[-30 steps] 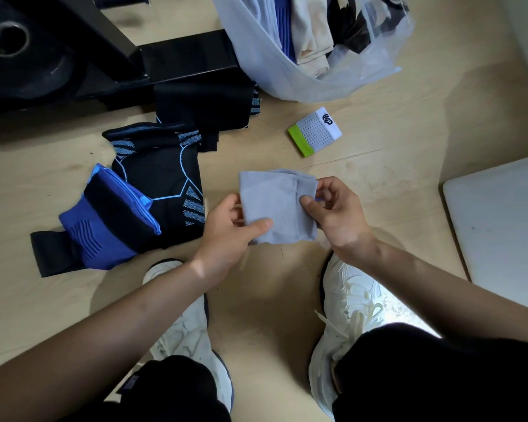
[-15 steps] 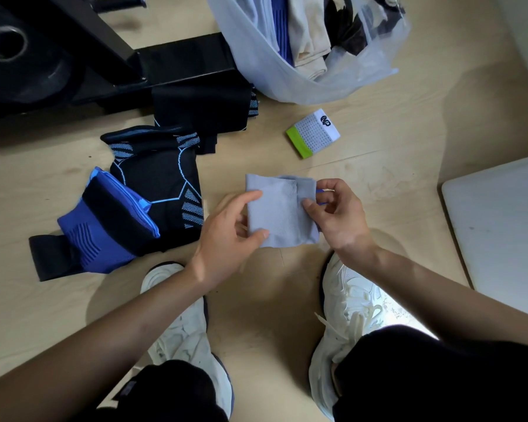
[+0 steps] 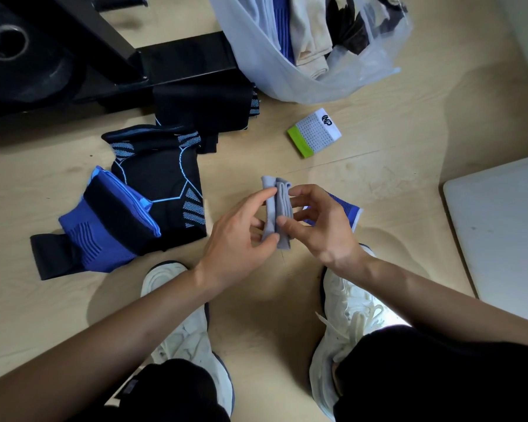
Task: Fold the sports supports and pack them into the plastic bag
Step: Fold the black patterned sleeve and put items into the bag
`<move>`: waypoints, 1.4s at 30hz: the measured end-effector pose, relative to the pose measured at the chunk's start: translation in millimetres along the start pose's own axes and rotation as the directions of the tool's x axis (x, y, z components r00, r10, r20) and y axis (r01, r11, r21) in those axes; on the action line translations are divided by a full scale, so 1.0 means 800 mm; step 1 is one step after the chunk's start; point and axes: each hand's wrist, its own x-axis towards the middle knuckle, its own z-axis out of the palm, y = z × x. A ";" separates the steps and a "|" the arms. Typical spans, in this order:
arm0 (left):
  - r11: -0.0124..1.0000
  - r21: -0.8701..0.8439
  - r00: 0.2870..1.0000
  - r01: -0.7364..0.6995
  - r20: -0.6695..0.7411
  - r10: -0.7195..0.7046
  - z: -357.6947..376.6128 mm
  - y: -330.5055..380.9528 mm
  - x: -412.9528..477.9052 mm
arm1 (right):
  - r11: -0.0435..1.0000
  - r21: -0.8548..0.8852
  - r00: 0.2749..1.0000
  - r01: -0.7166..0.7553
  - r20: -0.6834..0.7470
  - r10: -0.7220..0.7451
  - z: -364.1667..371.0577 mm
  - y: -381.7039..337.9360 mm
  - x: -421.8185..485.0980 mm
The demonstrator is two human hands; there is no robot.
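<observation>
Left of grey support [image 3: 279, 208]: blue strap support [image 3: 104, 239] and black knee sleeve [image 3: 162, 178] on the floor [image 3: 250, 153], not packed yet. Left hand [image 3: 241, 236] pinches the grey support's left edge, thumb and forefinger. It was a flat wide panel a second ago and is now doubled into a narrow strip, so the fold looks about done; bag next. Right hand [image 3: 320, 229] pinches its right edge, fingers curled. Just right of it: another blue support [image 3: 346, 208] on the floor. Up-right: green-white wristband [image 3: 314, 134], then plastic bag [image 3: 250, 56], mouth open this way, bare floor between. White panel [image 3: 500, 239] edge well right, clear of path.
</observation>
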 end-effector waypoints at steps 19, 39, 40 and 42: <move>0.966 -0.256 0.993 0.024 0.114 0.006 -0.031 -0.004 0.025 | 0.996 0.090 0.975 -0.009 0.222 -0.012 -0.024 -0.011 0.001; 0.986 -0.008 0.978 0.169 -0.124 -0.169 -0.036 0.013 0.053 | 0.958 -0.197 0.918 0.209 0.378 -0.122 -0.053 -0.054 0.011; 0.992 0.072 0.983 0.102 -0.161 -0.090 -0.040 0.019 0.052 | 0.955 -0.204 0.922 0.214 0.365 -0.129 -0.060 -0.063 0.013; 0.984 0.174 0.971 -0.027 -0.230 0.067 -0.051 0.035 0.053 | 0.948 -0.226 0.935 0.226 0.324 -0.146 -0.077 -0.079 0.017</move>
